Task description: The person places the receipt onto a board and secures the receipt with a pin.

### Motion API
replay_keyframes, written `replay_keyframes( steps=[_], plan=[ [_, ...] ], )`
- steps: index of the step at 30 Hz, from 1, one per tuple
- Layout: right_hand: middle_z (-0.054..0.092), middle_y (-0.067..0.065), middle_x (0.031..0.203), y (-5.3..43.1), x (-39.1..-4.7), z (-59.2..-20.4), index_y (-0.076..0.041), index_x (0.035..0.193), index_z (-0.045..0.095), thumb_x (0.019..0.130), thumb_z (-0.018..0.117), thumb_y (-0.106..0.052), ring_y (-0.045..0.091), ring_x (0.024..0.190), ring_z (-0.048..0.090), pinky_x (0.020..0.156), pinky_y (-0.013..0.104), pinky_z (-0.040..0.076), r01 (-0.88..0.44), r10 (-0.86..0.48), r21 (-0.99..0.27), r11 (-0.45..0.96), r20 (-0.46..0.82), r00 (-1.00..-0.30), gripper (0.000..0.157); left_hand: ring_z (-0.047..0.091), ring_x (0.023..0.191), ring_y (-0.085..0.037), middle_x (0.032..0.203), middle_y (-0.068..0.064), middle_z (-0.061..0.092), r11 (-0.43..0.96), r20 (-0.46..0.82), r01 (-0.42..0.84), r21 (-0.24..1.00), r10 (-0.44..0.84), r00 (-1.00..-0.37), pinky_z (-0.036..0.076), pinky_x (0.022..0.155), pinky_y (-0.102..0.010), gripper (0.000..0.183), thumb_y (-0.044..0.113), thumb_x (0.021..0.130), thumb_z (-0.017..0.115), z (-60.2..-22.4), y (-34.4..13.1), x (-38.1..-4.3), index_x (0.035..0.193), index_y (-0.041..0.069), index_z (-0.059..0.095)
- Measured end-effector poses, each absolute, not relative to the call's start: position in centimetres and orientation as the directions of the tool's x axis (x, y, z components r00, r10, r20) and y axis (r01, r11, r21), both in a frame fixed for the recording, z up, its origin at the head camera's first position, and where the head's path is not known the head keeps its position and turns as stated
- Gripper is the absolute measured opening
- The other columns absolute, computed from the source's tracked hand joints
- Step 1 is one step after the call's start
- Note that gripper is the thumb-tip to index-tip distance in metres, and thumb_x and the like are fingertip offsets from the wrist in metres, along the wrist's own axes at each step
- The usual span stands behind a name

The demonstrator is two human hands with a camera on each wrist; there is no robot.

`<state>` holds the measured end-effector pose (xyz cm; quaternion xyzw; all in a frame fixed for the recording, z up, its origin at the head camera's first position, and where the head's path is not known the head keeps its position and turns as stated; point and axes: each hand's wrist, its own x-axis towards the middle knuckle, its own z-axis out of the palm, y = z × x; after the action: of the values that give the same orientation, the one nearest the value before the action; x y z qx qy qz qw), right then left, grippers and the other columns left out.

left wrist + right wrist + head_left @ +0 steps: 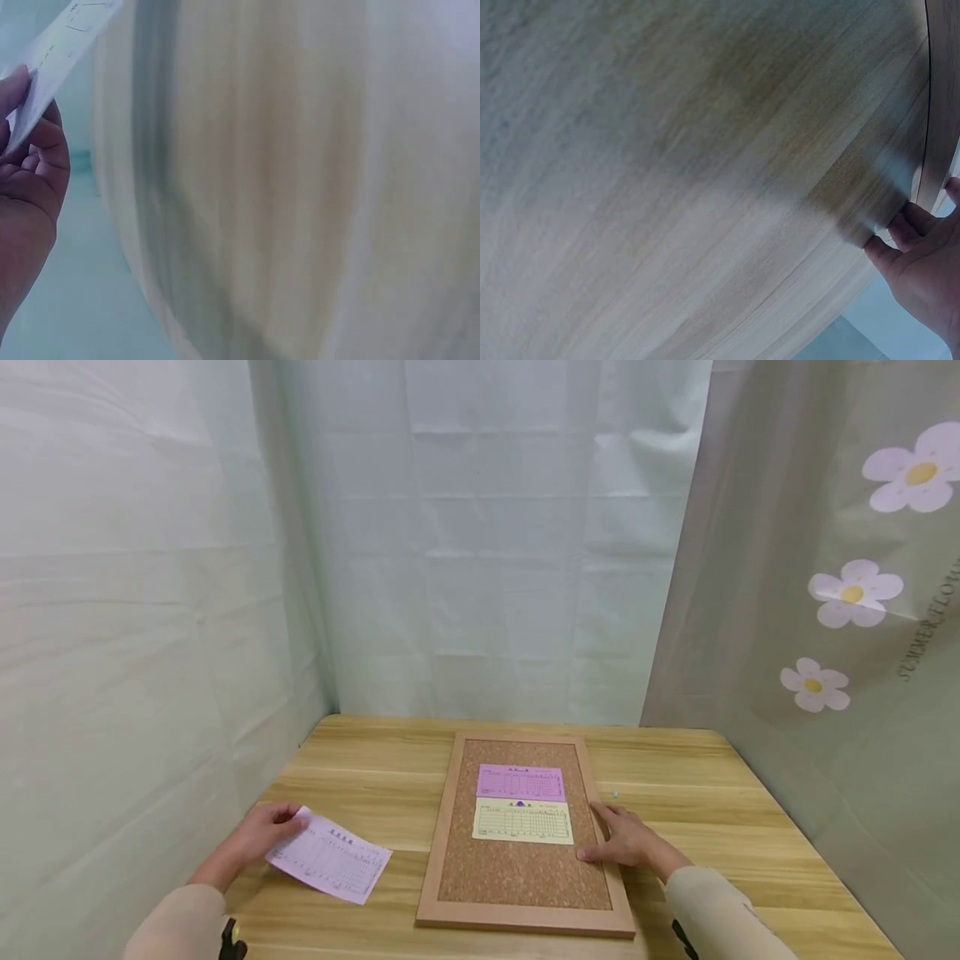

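Note:
My left hand (258, 839) pinches a pale lilac printed form slip (330, 856) by its upper left corner, left of the cork board. The thumb lies over the slip (64, 56) in the left wrist view. My right hand (626, 837) rests at the right side of the wood-framed cork board (525, 881), thumb reaching over the cork and fingers by the frame's outer edge. A pink printed slip (520, 783) lies on the board above a pale yellow slip (522, 823). A purple pushpin (521, 803) sits at the yellow slip's top edge.
A tiny pale blue piece (615, 793) lies on the wooden table (375, 777) just right of the board. Light curtains (495, 543) stand behind and at both sides of the table, with flowers (855, 593) printed on the right one.

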<state>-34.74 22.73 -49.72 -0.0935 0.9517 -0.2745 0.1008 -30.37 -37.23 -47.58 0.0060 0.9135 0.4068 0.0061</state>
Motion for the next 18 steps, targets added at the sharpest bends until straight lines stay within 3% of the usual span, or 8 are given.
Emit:
replay_keyframes(
  steps=[6, 18],
  plan=[
    [0.03, 0.03, 0.153, 22.8, -34.7, -49.7, -0.007, 0.154, 0.034, 0.071, 0.082, -0.059, 0.055, 0.138, 0.026, 0.102, 0.071, 0.028, -0.135, -0.242, -0.53, 0.837, -0.139, -0.96, 0.109, 0.054, 0.086, -0.019, 0.101, -0.01, 0.062, 0.609, -0.006, -0.011, 0.793, -0.011, -1.0, 0.045, 0.073, -0.028, 0.038, 0.022, 0.1, 0.062, -46.9, -36.5, -31.1, 0.12, -0.01, 0.059],
    [0.029, 0.031, 0.152, 22.8, -34.6, -49.5, -0.006, 0.155, 0.032, 0.073, 0.081, -0.059, 0.055, 0.137, 0.027, 0.101, 0.071, 0.029, -0.157, -0.265, -0.535, 0.83, -0.131, -0.955, 0.109, 0.053, 0.087, -0.019, 0.098, -0.008, 0.059, 0.523, 0.025, -0.001, 0.852, -0.042, -0.999, 0.043, 0.072, -0.026, 0.041, 0.034, 0.101, 0.059, -46.4, -33.7, -31.8, 0.118, -0.003, 0.058]
  ],
)
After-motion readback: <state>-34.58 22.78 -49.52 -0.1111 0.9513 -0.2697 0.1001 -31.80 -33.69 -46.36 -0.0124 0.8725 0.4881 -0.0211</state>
